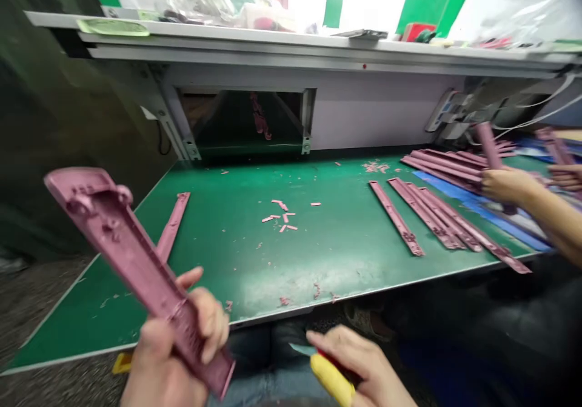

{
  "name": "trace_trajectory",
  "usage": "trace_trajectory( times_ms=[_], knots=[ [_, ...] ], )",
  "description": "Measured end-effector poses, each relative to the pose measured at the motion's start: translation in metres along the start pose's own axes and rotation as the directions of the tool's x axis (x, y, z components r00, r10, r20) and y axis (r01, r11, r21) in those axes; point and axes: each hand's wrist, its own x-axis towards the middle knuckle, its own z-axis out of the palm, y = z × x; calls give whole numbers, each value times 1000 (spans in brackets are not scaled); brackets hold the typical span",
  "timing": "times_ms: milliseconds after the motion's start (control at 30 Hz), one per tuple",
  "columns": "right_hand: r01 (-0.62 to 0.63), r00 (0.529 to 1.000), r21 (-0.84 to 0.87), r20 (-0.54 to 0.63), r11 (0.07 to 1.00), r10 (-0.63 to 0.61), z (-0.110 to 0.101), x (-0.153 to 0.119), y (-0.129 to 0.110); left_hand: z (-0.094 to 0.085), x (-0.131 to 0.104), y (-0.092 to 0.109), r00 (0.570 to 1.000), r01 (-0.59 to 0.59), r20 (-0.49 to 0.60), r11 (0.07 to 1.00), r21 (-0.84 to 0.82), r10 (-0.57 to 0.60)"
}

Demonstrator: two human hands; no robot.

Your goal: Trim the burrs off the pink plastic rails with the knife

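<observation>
A long pink plastic part [140,267] is gripped near its lower end by my left hand [182,340], its ribbed inner side facing up and its wide end raised to the upper left. My right hand [359,364] is closed around a knife with a yellow handle [331,380], the short blade pointing left toward the pink part but apart from it. Another pink strip [175,225] lies on the left of the green table [254,273]. Small pink offcuts [285,213] are scattered mid-table.
Several pink strips [422,213] lie at the right, beside a larger pile [445,164] on blue sheeting. Another person's hands [509,185] hold pink parts there. A shelf [273,43] with plastic bags runs above the table.
</observation>
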Motion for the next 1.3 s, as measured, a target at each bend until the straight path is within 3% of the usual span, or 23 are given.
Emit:
trace_trajectory(
  times_ms=[33, 100, 233, 567, 767, 867, 1000, 1067, 1167, 1233, 1267, 1300],
  knots=[
    [119, 993, -135, -7, 984, -121, 2, 13, -14, 10, 5, 4, 996, -73, 54, 997, 21, 72],
    [234, 969, -315, -2, 920, -247, 10, 37, -37, 25, 12, 9, 972, -207, 126, 977, 52, 199],
    [260, 963, -456, 62, 851, -261, 24, 57, -60, 36, 10, 15, 932, -353, 150, 922, 158, 331],
    [200, 979, -495, 69, 846, -191, 29, 57, -63, 32, 1, 8, 927, -370, 150, 904, 214, 344],
    [117, 983, -544, -55, 831, -175, 27, 66, -62, 31, -3, 12, 954, -266, 205, 936, 231, 221],
    [159, 980, -460, -36, 873, -197, 19, 67, -61, 26, 2, 17, 944, -248, 270, 946, 208, 188],
    [128, 989, -59, -66, 990, -132, 19, 66, -60, 27, 14, 23, 939, -224, 287, 971, 87, 191],
    [141, 983, 83, -130, 987, -130, 28, 66, -61, 34, 20, 24, 952, -209, 230, 978, 13, 201],
    [350, 932, 128, -143, 928, -332, 46, 70, -63, 40, 26, 20, 985, -161, 44, 983, -90, 166],
    [420, 906, 154, -140, 895, -401, 51, 73, -64, 35, 31, 17, 986, -131, -99, 991, 2, 131],
    [395, 917, 181, -143, 901, -373, 50, 75, -64, 28, 32, 17, 972, -158, -151, 976, 151, 180],
    [339, 939, 218, -133, 915, -316, 46, 76, -64, 19, 33, 16, 940, -233, -154, 903, 360, 303]
  ],
)
